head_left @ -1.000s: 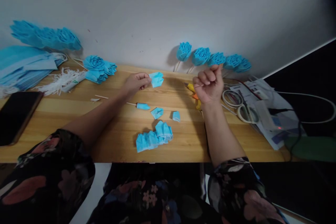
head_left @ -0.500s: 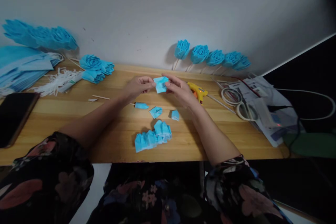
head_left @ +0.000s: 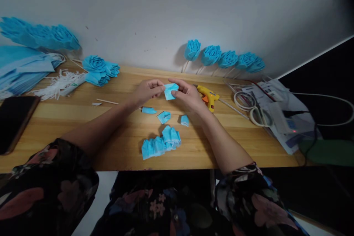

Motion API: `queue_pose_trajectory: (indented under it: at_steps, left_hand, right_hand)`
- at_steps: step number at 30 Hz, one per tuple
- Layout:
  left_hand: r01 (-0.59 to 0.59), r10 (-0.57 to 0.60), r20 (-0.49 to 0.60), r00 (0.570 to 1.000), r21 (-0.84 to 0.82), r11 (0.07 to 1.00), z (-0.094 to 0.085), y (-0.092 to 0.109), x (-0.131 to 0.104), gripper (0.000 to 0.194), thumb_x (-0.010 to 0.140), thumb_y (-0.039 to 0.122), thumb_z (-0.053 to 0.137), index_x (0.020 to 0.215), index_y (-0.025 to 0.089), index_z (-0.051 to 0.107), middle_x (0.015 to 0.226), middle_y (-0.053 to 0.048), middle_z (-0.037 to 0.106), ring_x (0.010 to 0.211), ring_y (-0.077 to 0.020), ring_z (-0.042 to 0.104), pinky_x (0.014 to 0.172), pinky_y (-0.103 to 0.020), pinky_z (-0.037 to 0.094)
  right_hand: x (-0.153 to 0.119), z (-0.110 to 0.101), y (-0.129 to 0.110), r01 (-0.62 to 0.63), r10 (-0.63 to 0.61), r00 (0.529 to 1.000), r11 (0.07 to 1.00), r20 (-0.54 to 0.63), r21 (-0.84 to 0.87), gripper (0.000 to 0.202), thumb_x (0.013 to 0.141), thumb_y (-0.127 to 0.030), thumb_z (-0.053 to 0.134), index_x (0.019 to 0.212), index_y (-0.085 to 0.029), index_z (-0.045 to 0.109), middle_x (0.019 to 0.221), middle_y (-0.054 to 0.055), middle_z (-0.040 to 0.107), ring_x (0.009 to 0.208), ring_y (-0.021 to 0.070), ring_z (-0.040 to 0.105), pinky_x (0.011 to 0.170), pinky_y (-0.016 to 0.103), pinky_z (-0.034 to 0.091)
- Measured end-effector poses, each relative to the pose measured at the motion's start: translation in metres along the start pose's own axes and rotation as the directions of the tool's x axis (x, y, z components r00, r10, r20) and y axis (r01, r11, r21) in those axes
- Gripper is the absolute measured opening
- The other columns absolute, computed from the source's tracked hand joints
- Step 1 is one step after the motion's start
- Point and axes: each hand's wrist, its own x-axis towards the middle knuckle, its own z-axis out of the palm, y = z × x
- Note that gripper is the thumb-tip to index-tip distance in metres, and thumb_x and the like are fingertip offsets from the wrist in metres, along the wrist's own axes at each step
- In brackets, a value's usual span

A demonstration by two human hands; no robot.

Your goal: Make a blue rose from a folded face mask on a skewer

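Observation:
A small piece of blue mask fabric (head_left: 169,92) is held up between my two hands over the wooden table. My left hand (head_left: 151,91) pinches its left edge between thumb and finger. On its right side, the thumb of my right hand (head_left: 188,96) presses on the front, with the fingers behind. Below my hands lie a stick with a blue wrapped tip (head_left: 148,110), a folded blue piece (head_left: 164,117) and a smaller blue piece (head_left: 184,120). Closer to the table's front edge is a row of gathered blue pieces (head_left: 160,143).
Blue fabric flowers on sticks (head_left: 211,55) lean against the wall; more flowers (head_left: 96,68) lie left. A yellow glue gun (head_left: 208,97) sits beside my right hand. Scissors (head_left: 260,116), tape and papers are right. Face masks (head_left: 24,68), white cords (head_left: 59,84) and a phone (head_left: 16,123) are left.
The blue piece has shifted slightly right and tilted. My right thumb has moved further onto its front. The pieces on the table lie as before.

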Motion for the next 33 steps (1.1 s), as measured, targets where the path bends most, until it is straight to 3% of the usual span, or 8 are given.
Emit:
queue_pose_trajectory:
  at_steps: [4,10,15,20,27,33]
  left_hand:
    - [-0.006,0.006,-0.011,1.0,0.003,1.0,-0.0008,-0.0023,0.0012,0.028,0.078,0.044,0.079,0.078,0.02,0.065,0.058,0.005,0.054,0.055,-0.01,0.044,0.056,-0.023,0.035]
    - [-0.006,0.006,0.013,1.0,-0.007,1.0,-0.0013,-0.0021,0.0027,0.031,0.078,0.045,0.081,0.076,0.02,0.063,0.057,0.005,0.053,0.055,-0.0099,0.044,0.057,-0.023,0.036]
    - [-0.024,0.024,0.058,0.998,-0.005,1.0,-0.0003,-0.001,-0.0003,0.034,0.079,0.047,0.082,0.076,0.02,0.062,0.058,0.005,0.054,0.055,-0.01,0.044,0.057,-0.023,0.034]
    - [-0.029,0.027,0.073,0.997,0.019,0.999,0.0001,-0.0004,-0.0032,0.031,0.079,0.045,0.083,0.078,0.019,0.067,0.059,0.003,0.057,0.056,-0.0103,0.044,0.057,-0.024,0.033]
    - [-0.047,0.047,0.018,0.999,-0.005,0.999,-0.0033,-0.0042,0.002,0.033,0.076,0.048,0.083,0.078,0.019,0.067,0.057,0.004,0.054,0.055,-0.0098,0.043,0.056,-0.023,0.033]
    - [-0.049,0.049,-0.001,0.999,-0.027,0.998,-0.0039,-0.0067,0.0037,0.035,0.075,0.05,0.085,0.08,0.019,0.068,0.059,0.005,0.055,0.055,-0.0094,0.044,0.055,-0.023,0.033]
  right_hand:
    - [-0.0013,-0.002,-0.0018,-0.017,0.017,1.0,1.0,-0.003,-0.004,0.055,0.078,-0.045,0.086,0.13,-0.027,0.082,0.098,0.001,0.08,0.091,0.0224,0.069,0.091,0.039,0.057]
    - [-0.0024,-0.0059,-0.0053,-0.088,0.096,0.993,0.988,-0.064,0.13,0.042,0.085,-0.049,0.079,0.121,-0.028,0.087,0.114,0.003,0.084,0.105,0.0232,0.074,0.096,0.039,0.059]
    - [0.0003,-0.0029,-0.0031,-0.019,0.034,0.986,0.995,-0.163,0.094,0.048,0.08,-0.057,0.087,0.117,-0.027,0.086,0.105,0.004,0.08,0.101,0.0226,0.071,0.095,0.039,0.059]
    - [0.001,-0.0021,-0.0004,0.015,-0.008,0.99,0.999,-0.143,0.048,0.048,0.076,-0.055,0.09,0.114,-0.026,0.086,0.088,0.0,0.071,0.084,0.0193,0.063,0.083,0.037,0.055]
    - [-0.0006,-0.004,-0.0023,-0.056,0.07,0.99,0.991,-0.121,0.118,0.047,0.085,-0.054,0.083,0.124,-0.029,0.083,0.11,0.004,0.081,0.102,0.0226,0.072,0.093,0.039,0.06]
    - [-0.0035,-0.0049,-0.0034,-0.084,0.092,0.993,0.991,-0.076,0.101,0.049,0.087,-0.052,0.083,0.131,-0.031,0.082,0.112,0.004,0.081,0.103,0.0241,0.073,0.093,0.041,0.062]
